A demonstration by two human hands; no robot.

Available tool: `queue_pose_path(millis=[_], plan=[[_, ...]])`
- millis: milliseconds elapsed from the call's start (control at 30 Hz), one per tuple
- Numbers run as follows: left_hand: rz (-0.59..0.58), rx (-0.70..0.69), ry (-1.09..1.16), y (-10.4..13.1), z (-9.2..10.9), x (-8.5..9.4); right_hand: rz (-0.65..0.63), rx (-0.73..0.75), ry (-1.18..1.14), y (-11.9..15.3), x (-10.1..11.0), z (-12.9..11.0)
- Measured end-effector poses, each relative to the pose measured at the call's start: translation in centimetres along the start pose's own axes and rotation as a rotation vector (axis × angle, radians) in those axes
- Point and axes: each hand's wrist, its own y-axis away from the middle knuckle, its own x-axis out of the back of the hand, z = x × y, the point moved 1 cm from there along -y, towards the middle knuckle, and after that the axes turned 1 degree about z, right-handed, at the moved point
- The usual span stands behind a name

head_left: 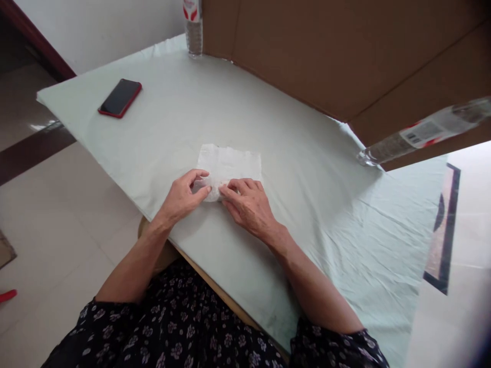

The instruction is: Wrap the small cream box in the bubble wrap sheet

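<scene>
Tissue [236,159] — ahead, touching left hand [183,197], right hand [251,205].

A pale green cloth [376,255] covers the tabletop [161,102] beside a plain whitish wall [123,25]. At left, dark red trim [38,41] slants down; glossy cream floor tiles [92,194], crossed by a dark brown band [38,151], reflect light.

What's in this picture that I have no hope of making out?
All in the head view:
Part of the sheet: behind the right hand.
Top of the left bottle: beyond the upper edge.
Print on the right bottle: too blurred.
Rest of the red thing: beyond the left edge.
</scene>
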Motion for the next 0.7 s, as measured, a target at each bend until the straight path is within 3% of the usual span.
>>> queue_pose_path(millis=[200,400,500,600,700], plan=[[0.013,0.059,-0.072,0.1,-1.4,-0.1,-0.028,-0.015,0.05,-0.1,-0.2,-0.4],[-0.013,0.091,-0.25,0.3,-0.9,0.5,-0.028,-0.019,0.172,-0.5,-0.6,-1.1],[0.048,0.105,-0.313,0.9,-0.8,1.2,-0.034,-0.038,0.186,-0.6,-0.8,-1.3],[0.05,0.198,-0.245,2.0,-0.9,1.8,-0.026,-0.041,0.187,-0.5,-1.0,-1.4],[-0.009,0.379,-0.03,3.0,-0.9,1.8,-0.017,-0.038,0.184,-0.5,-1.0,-1.4]])
